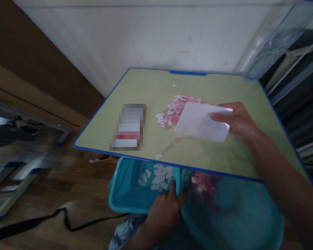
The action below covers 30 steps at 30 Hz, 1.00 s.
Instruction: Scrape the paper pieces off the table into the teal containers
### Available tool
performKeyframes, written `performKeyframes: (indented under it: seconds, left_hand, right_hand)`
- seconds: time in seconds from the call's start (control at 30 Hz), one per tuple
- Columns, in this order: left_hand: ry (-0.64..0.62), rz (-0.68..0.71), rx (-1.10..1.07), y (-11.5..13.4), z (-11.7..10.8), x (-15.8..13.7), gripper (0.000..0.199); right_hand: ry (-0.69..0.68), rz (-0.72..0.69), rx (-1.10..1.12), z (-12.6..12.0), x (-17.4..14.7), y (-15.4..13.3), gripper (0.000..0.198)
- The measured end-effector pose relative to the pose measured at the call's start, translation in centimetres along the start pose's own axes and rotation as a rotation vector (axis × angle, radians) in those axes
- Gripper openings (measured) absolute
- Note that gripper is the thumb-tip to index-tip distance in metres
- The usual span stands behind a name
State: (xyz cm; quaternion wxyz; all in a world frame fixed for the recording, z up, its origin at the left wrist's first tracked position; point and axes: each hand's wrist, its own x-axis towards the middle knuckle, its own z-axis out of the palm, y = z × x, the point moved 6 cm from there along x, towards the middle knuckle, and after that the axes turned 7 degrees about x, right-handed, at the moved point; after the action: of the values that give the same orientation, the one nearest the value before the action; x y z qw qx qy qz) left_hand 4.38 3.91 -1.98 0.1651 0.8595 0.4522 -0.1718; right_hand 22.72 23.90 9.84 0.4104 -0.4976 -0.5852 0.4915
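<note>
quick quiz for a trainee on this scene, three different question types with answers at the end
1. True or false: the left hand is at the side of the rectangular teal tub nearest the round teal basin.

2. Which holds the white card?
A. left hand
B. right hand
C. neither hand

3. Fill in the colour: the pile of small pink and white pieces lies on a pale green tabletop with a ____ edge.

Key: 1. True; 2. B; 3. blue
</note>
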Motion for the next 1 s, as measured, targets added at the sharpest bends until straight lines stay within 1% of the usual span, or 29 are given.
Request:
performKeyframes:
  seconds: [0.03, 0.1, 0.27, 0.37, 0.43, 0.5, 0.57, 0.63, 0.73, 0.8, 0.83, 0.93, 1.0]
  left_hand:
    - [0.001, -0.001, -0.001, 0.0, 0.0, 0.0, 0.055]
    - [0.004, 0.003, -0.001, 0.0, -0.1, 0.0, 0.054]
    - [0.016, 0.003, 0.012, 0.1, 0.0, 0.0, 0.052]
    - [0.030, 0.001, 0.012, 0.1, 0.1, 0.0, 0.053]
    - [0.035, 0.001, 0.007, 0.0, 0.1, 0.0, 0.054]
    - [0.039, 0.005, 0.000, 0.0, 0.2, 0.0, 0.054]
    - [0.045, 0.008, 0.000, 0.1, 0.2, 0.0, 0.054]
    - [0.040, 0.003, 0.007, 0.1, 0.1, 0.0, 0.054]
    - [0.017, -0.011, 0.014, 0.1, 0.1, 0.0, 0.054]
    - [0.006, -0.008, 0.011, 0.1, 0.0, 0.0, 0.053]
    - [0.002, -0.005, 0.009, 0.1, -0.1, 0.0, 0.053]
    - [-0.012, -0.008, -0.002, 0.1, 0.0, 0.0, 0.053]
    - [-0.017, -0.008, -0.010, 0.1, 0.0, 0.0, 0.053]
  right_hand:
    - [0.022, 0.019, 0.007, -0.3, 0.0, 0.1, 0.024]
    - [0.021, 0.022, -0.025, -0.2, 0.0, 0.0, 0.025]
    - [-0.130, -0.072, -0.214, 1.2, -0.1, -1.3, 0.027]
    - [-0.182, -0.062, -0.244, 0.2, -0.5, -1.7, 0.026]
    - [-0.130, -0.080, -0.241, -1.2, -0.6, -2.0, 0.025]
    - [-0.037, -0.137, -0.243, -2.5, -0.7, -2.5, 0.024]
    - [-0.003, -0.183, -0.256, -2.8, -0.6, -2.7, 0.024]
    - [-0.074, -0.188, -0.275, -2.1, -0.4, -2.6, 0.024]
    - [-0.252, -0.168, -0.281, -0.8, -0.5, -2.4, 0.022]
    - [-0.307, -0.162, -0.286, -0.7, -0.8, -2.4, 0.022]
    - [-0.302, -0.165, -0.291, -0.9, -0.9, -2.5, 0.022]
    - [-0.216, -0.193, -0.295, -1.7, -1.0, -2.8, 0.021]
    - [-0.183, -0.213, -0.295, -1.7, -1.0, -3.0, 0.020]
